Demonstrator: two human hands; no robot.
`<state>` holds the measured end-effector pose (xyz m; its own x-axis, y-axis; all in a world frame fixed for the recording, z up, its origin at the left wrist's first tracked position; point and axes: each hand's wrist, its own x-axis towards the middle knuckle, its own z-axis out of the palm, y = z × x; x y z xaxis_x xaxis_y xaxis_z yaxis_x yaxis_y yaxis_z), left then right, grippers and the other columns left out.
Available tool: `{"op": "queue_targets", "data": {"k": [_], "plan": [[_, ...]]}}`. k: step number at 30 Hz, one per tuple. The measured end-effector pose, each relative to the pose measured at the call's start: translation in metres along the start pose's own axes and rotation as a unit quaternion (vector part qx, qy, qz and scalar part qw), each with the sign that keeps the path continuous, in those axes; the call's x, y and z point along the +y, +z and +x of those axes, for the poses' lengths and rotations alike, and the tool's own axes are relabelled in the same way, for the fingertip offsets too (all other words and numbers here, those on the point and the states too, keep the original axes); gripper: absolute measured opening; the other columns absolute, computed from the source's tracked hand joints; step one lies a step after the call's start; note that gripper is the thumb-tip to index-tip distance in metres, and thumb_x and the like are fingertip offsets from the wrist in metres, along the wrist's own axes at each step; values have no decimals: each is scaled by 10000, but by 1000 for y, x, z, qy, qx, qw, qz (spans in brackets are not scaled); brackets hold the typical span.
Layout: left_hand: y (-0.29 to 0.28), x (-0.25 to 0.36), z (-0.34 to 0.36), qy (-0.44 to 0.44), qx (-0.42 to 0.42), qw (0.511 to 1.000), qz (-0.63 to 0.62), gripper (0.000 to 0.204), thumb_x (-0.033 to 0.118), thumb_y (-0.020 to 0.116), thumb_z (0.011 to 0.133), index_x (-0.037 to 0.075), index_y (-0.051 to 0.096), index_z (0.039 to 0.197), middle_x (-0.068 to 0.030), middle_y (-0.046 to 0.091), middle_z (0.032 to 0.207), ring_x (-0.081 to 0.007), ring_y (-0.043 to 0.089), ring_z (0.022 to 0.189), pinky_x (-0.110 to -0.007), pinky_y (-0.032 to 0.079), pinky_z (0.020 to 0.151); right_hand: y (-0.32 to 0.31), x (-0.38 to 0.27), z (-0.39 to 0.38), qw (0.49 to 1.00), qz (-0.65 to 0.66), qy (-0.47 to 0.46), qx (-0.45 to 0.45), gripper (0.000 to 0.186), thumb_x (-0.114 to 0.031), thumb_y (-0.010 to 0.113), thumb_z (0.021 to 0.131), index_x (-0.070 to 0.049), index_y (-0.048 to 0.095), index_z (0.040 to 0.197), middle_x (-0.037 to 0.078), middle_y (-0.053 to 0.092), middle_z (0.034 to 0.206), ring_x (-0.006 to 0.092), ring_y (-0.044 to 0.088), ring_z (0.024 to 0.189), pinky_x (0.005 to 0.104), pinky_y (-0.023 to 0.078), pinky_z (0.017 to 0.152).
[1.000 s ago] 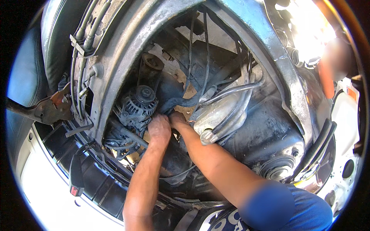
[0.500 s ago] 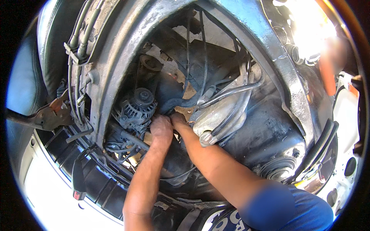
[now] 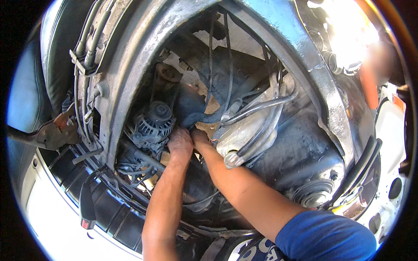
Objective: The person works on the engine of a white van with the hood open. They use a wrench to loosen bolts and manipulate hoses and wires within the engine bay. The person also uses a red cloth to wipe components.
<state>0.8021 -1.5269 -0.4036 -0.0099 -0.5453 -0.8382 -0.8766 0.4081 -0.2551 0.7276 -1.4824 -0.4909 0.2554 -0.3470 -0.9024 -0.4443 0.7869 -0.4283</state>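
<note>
My left hand [image 3: 180, 140] is curled beside the lower right of a ribbed alternator [image 3: 154, 124] with a pulley on top; what its fingers grip is hidden. My right hand [image 3: 200, 138] reaches in just right of it, below a dark curved hose [image 3: 202, 115], and its fingertips are out of sight. Right of my hands sits a pale, dirty reservoir [image 3: 226, 143] with a round fitting and hoses over it.
A metal frame member [image 3: 322, 95] arches around the opening. A cable bracket [image 3: 80, 63] is at upper left, beside padded dark seating [image 3: 28, 91]. A white body panel [image 3: 52, 204] lies lower left. A blurred orange shape [image 3: 368, 89] is at upper right.
The view has shifted slightly, with the cables and bracket at left a little further left. Both hands stay by the alternator, with only slight movement.
</note>
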Motion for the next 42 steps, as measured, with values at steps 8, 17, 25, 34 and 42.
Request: {"op": "queue_targets", "data": {"k": [8,17,25,34,42], "plan": [[1,20,-4,-13,88,982,164,474,162,471,974,7,458,1421,-162,485,1442,-303,380,1408,-415,320,1135,-9,-5,-12,999,-40,-3,-9,519,-372,622,881,-15,626,1257,257,588,1324,400,553,1256,436,481,1027],[-46,53,-88,17,4,991,136,263,196,505,914,70,703,1034,-110,680,994,-284,635,948,-424,437,775,31,9,39,997,-69,-14,18,482,-389,563,907,-50,659,1235,205,612,1323,364,591,1222,422,477,1016],[-5,10,-23,-24,63,997,-37,341,150,502,920,21,591,1223,-226,630,1196,-349,623,1136,-458,470,1002,3,-2,3,999,0,44,7,435,-313,681,838,6,706,1133,217,641,1278,381,623,1177,452,525,956],[-8,3,-16,3,70,996,55,419,136,481,936,-2,535,1328,-216,511,1382,-321,484,1302,-395,450,1003,0,-5,0,997,-69,-15,-25,447,-314,591,887,14,689,1175,247,623,1292,390,605,1206,463,498,994],[-63,50,-98,58,-53,985,154,261,201,530,913,128,735,1056,-120,702,1089,-284,659,994,-458,447,935,18,0,27,994,-101,-38,1,453,-379,583,893,-52,686,1190,188,648,1269,366,623,1167,415,498,988]]}}
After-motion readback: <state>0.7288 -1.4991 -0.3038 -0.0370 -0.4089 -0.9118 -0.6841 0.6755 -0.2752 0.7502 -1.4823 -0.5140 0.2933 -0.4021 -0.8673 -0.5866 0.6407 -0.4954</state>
